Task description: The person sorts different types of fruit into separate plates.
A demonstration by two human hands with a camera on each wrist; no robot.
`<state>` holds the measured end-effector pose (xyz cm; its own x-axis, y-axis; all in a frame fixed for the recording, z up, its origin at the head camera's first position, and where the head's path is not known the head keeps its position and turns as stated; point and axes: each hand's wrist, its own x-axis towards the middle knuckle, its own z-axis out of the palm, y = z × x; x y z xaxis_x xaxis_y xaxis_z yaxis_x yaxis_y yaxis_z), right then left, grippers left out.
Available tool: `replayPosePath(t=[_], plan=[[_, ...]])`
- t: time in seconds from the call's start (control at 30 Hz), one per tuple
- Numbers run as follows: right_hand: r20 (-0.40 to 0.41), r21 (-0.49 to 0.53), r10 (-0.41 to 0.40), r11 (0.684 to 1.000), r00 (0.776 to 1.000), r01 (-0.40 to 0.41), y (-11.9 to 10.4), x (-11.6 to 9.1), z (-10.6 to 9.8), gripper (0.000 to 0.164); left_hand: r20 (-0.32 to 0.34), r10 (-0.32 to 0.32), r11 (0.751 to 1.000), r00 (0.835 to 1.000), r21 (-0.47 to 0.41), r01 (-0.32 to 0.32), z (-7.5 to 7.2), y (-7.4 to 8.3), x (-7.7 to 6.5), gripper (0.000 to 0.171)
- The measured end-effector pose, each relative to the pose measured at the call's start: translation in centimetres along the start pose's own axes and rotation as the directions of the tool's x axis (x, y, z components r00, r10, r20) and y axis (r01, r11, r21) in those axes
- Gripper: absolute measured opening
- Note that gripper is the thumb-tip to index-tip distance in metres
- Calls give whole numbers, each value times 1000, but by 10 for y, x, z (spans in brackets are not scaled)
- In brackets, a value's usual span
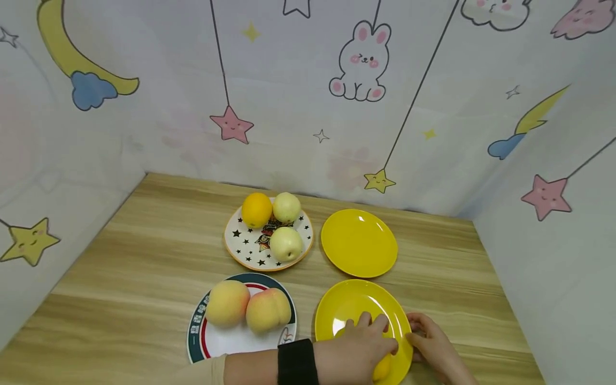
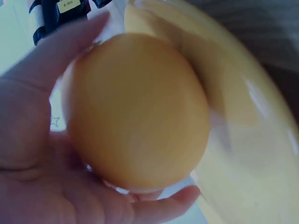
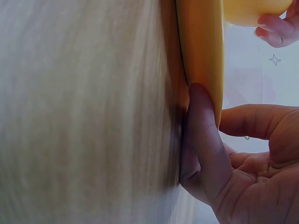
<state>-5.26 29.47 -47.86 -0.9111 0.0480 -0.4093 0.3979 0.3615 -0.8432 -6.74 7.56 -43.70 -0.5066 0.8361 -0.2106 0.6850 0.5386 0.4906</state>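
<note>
Two-handed: gripping yel.-orange fruit (image 2: pixel 135 112) w/ L hand (image 1: pixel 358 342), curled wide round it, over nearer yel. plate (image 1: pixel 332 307); pinching its rim (image 1: pixel 406 327) w/ R hand (image 1: pixel 433 342), nearly closed.

A smooth, round, orange-yellow fruit (image 2: pixel 135 112) sits in the curled left hand (image 1: pixel 357 342), over a glossy, round yellow plate (image 1: pixel 332 310). The plate is on the table (image 1: pixel 144 256), its rim pinched by the right hand (image 1: pixel 434 343).

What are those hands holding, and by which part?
The left hand grips a round orange-yellow fruit around its sides; the right hand pinches the nearer yellow plate by its rim.
</note>
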Motion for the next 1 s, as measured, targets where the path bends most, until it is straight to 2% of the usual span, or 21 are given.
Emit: replayPosePath(t=[0.2,0.47,0.63,0.77,0.83,1.0], plan=[[-6,2,-2,1000,1000,2,0,-1,2,41,17,37,998,999,44,-37,-2,-1,-4,62],[7,12,-13,1000,1000,13,0,-1,1,42,-2,82,994,997,78,-81,-6,3,-9,68],[12,11,-12,1000,1000,12,1,-2,0,43,53,113,985,992,127,-119,-11,5,-13,73],[17,-1,-9,1000,1000,9,0,-3,-1,44,98,93,981,991,161,-108,-17,6,-15,81],[22,-4,-11,1000,1000,11,0,-2,-1,44,102,77,984,992,152,-92,-22,6,-17,85],[48,-1,-19,1000,999,19,1,-2,-2,44,38,80,993,996,81,-83,-39,3,-28,88]])
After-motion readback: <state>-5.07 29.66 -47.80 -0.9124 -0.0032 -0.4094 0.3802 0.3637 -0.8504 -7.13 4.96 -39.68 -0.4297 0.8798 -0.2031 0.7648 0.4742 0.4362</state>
